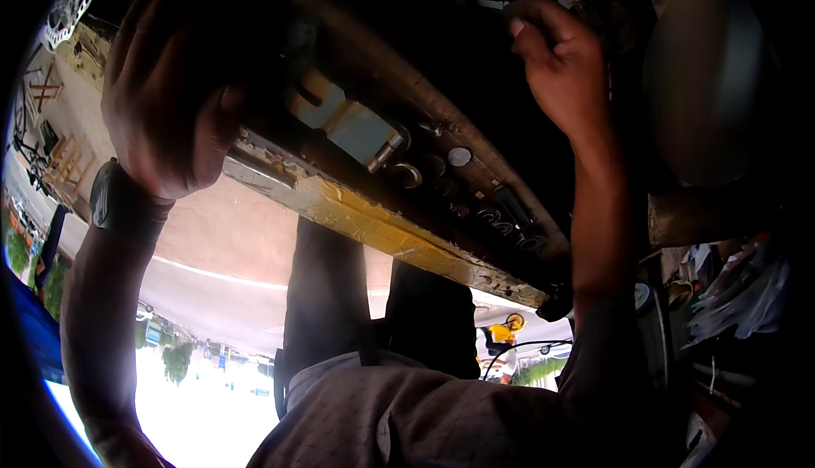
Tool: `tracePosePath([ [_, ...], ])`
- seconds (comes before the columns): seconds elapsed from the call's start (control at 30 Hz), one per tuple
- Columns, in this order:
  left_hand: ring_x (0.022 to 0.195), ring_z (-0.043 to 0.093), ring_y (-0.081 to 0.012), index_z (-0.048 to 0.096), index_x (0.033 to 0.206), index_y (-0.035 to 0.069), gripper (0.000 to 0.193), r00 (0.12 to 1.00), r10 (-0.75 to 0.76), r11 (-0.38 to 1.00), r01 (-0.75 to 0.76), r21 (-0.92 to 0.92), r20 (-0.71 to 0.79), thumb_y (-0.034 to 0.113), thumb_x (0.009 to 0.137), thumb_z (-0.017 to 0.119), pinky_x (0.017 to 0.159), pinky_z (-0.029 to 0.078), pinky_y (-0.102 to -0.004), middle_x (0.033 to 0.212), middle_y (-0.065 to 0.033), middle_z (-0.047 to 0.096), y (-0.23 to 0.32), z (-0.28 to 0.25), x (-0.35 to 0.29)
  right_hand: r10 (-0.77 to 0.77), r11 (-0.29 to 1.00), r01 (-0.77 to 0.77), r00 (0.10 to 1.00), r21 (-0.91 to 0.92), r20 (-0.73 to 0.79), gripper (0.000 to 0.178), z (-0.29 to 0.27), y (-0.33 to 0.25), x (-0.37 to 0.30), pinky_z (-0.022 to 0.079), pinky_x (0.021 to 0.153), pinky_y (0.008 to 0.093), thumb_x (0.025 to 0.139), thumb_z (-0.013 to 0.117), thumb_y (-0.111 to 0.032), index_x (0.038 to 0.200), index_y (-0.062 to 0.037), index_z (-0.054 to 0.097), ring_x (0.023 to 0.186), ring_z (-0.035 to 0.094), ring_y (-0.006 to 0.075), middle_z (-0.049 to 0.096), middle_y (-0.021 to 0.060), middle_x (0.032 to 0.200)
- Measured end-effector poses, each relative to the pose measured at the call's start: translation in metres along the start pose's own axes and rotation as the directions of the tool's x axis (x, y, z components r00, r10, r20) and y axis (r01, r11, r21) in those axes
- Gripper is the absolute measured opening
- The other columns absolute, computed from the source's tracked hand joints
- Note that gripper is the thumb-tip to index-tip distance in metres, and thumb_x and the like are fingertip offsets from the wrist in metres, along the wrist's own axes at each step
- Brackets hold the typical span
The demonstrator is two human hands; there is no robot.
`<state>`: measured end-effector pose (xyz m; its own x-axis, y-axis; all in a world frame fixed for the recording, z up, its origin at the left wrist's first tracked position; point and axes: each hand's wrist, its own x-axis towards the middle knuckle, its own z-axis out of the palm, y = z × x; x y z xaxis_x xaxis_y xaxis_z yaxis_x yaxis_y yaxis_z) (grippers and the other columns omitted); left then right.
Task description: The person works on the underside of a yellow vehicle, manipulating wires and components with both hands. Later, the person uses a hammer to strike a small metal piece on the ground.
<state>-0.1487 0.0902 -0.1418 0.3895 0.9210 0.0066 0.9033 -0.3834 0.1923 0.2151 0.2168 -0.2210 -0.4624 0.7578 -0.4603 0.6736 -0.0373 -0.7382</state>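
Note:
A worn wooden drawer or tray [365, 218], with chipped yellow paint along its near edge, runs slantwise in front of me. Inside it lie a metal hinge [352, 128], several metal rings [406, 175] and a pale round disc [459, 156]. My left hand [165, 103] is closed at the drawer's left end, its thumb near the edge; deep shade hides the fingertips and what they grip. Beyond the far side, my right hand [560, 61] is closed with curled fingers. A thin pale sliver [492, 4] shows by its fingertips, too small to name.
At the right stands a large blurred grey round thing [705, 86], above a wooden block [688, 218]. Clear plastic bags [743, 298] hang at lower right. A perforated metal disc [72, 5] is at upper left, with wooden frames [70, 162] on the ground below.

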Motion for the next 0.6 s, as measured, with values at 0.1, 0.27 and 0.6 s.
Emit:
tracePosePath([
  [0.1,0.130,0.058,-0.0457,0.066,0.132,0.001,0.060,0.998,0.017,1.000,-0.017,-0.005,-0.053,0.048,0.103,0.043,0.106,0.051,-0.0529,0.138,-0.0241,0.063,0.001,-0.004,0.005,-0.149,0.967,0.114,0.978,-0.227,-0.146,0.020,0.008,0.040,0.032,0.055,0.076,0.0332,0.099,0.063,-0.012,0.116,-0.0059,0.072,0.086,0.073,0.0217,0.075,0.0107,0.096],
  [0.27,0.132,0.057,-0.0453,0.064,0.137,0.002,0.065,0.998,-0.002,1.000,0.000,-0.029,-0.061,0.052,0.103,0.041,0.109,0.049,-0.0534,0.140,-0.0245,0.061,0.000,0.001,0.003,-0.274,0.921,0.176,0.926,-0.347,-0.261,0.023,0.017,0.072,0.069,0.057,0.081,0.0466,0.093,0.066,-0.011,0.115,-0.0076,0.072,0.096,0.071,0.0384,0.072,0.0197,0.100],
  [0.6,0.134,0.055,-0.0467,0.064,0.137,0.002,0.066,1.000,-0.007,0.999,0.006,-0.053,-0.020,0.051,0.102,0.039,0.108,0.049,-0.0548,0.143,-0.0265,0.058,-0.004,0.001,0.002,-0.014,0.936,0.067,0.988,-0.347,0.151,0.051,0.030,0.047,0.081,0.047,0.109,0.0453,0.100,0.062,-0.034,0.142,-0.0047,0.059,0.128,0.062,0.0368,0.066,0.0223,0.134],
])
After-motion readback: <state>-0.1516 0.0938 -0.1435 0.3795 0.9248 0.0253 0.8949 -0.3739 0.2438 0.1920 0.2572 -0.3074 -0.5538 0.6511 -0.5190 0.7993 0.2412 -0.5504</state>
